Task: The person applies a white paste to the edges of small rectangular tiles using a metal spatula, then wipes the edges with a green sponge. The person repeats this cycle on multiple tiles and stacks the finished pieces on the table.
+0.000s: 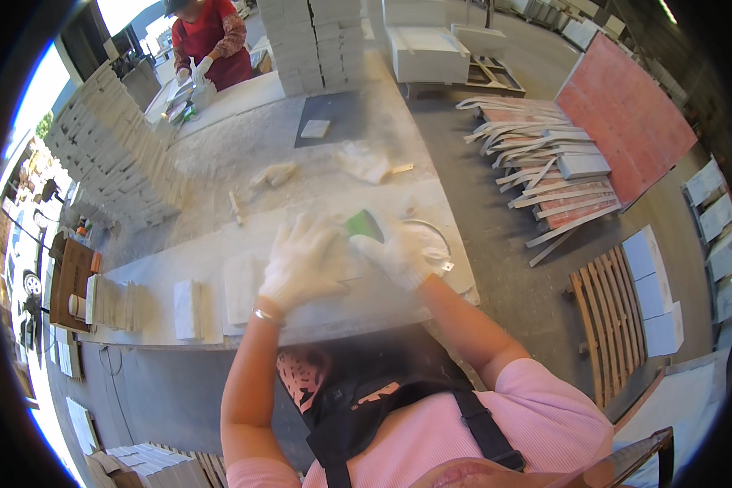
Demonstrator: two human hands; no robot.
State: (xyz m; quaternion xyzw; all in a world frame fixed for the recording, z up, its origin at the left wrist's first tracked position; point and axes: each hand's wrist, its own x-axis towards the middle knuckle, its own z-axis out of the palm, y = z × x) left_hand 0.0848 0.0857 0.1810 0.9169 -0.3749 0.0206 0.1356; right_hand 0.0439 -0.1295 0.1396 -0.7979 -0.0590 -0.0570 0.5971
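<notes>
My left hand (302, 262), in a white glove, lies open with its fingers spread over pale flat tile-like pieces on the dusty worktable (207, 236). Motion smears its outline a little. My right hand (397, 254), gloved too, grips a green flat pad (364, 224) between thumb and fingers, to the right of the left hand. How much of the pad sits inside the glove is hidden. Just beyond the right wrist rests a round, rimmed dish (431, 241) with white matter in it. A white tile (188, 309) lies flat left of my left hand.
Tall stacks of tiles (110, 146) (311, 49) stand at the far left and back. A dark mat (330, 118) bears a small white tile. Across the table a person in red (211, 41) works. Right of the table are a strip-laden red stand (557, 154) and a wooden pallet (606, 321).
</notes>
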